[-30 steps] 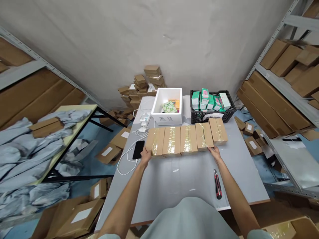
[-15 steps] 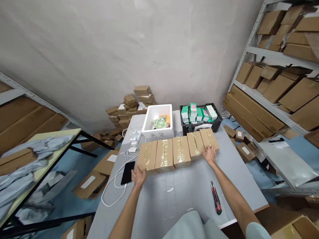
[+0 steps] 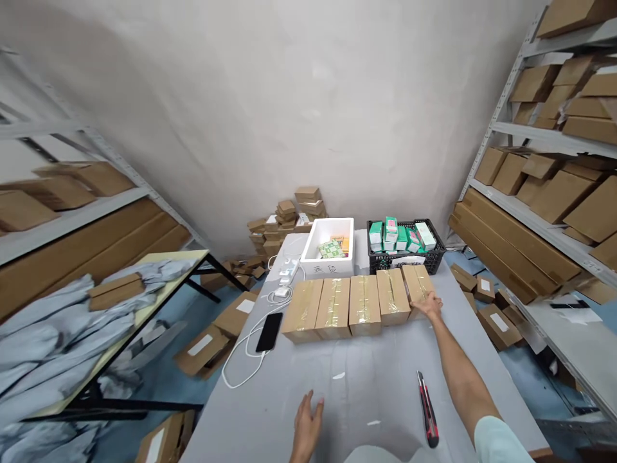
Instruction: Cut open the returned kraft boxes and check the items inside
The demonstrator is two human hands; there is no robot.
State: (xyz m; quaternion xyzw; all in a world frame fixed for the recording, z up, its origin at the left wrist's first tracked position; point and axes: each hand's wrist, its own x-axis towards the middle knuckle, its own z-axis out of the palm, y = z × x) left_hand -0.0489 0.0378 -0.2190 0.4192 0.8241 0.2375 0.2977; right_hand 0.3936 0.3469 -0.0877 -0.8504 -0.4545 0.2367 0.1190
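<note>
Several taped cardboard boxes stand side by side in a row across the grey table (image 3: 366,392). My right hand (image 3: 429,305) is at the near end of the rightmost cardboard box (image 3: 417,283), thumb to the left and fingers to the right, gripping it. My left hand (image 3: 307,424) hovers near the table's front with fingers apart, holding nothing. The leftmost box (image 3: 303,305) is beyond it, out of touch. A red and black utility knife (image 3: 427,411) lies between my hands, nearer my right forearm.
Behind the row are a white foam box (image 3: 328,267) and a black basket (image 3: 434,258) with green-and-white cartons. A phone (image 3: 269,332) and white cables lie left. Shelves (image 3: 544,209) with boxes flank the table, and a side table (image 3: 197,256) holds grey bags.
My left hand has let go of the leftmost box and come back toward me. My right hand has shifted toward the rightmost box's right side. The camera view has shifted.
</note>
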